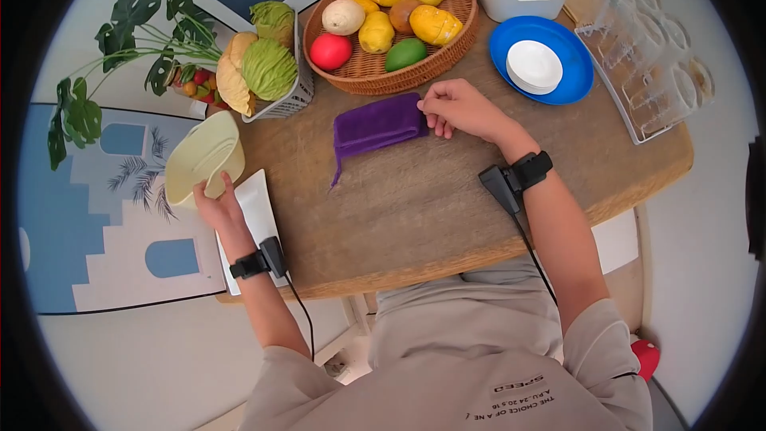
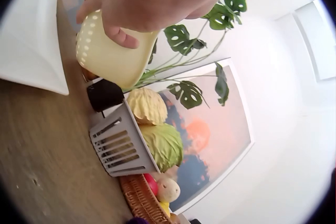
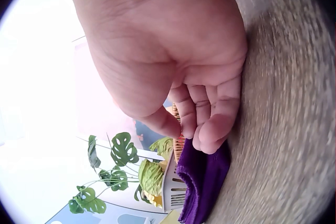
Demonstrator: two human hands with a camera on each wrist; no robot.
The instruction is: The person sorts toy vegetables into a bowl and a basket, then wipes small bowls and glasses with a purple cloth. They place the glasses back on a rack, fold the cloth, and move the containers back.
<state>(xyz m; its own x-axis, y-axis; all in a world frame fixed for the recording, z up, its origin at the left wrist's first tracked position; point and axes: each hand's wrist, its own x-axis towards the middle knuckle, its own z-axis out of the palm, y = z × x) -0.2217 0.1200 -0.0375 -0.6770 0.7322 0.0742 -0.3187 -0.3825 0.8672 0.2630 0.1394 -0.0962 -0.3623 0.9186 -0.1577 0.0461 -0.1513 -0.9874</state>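
At the left of the table, my left hand [image 1: 221, 206] grips the rim of a pale yellow plastic basket [image 1: 191, 161], thumb on the inside, and holds it tilted. Small holes line one side of the basket in the left wrist view. A folded purple cloth [image 1: 375, 126] lies mid-table, a thin tail hanging off its left end. My right hand [image 1: 463, 110] is at the cloth's right corner, fingers curled and thumb and fingertips pinching its edge. In the right wrist view the fingertips [image 3: 210, 142] cover that end of the cloth.
A white tray [image 1: 255, 199] lies beside my left wrist. Behind stand a grey basket [image 1: 299, 96] of cabbages and a wicker basket [image 1: 383, 84] of fruit. To the right are a blue plate [image 1: 581, 80] with white dishes, a white bin [image 1: 523, 6] and a rack of glass mugs [image 1: 650, 56].
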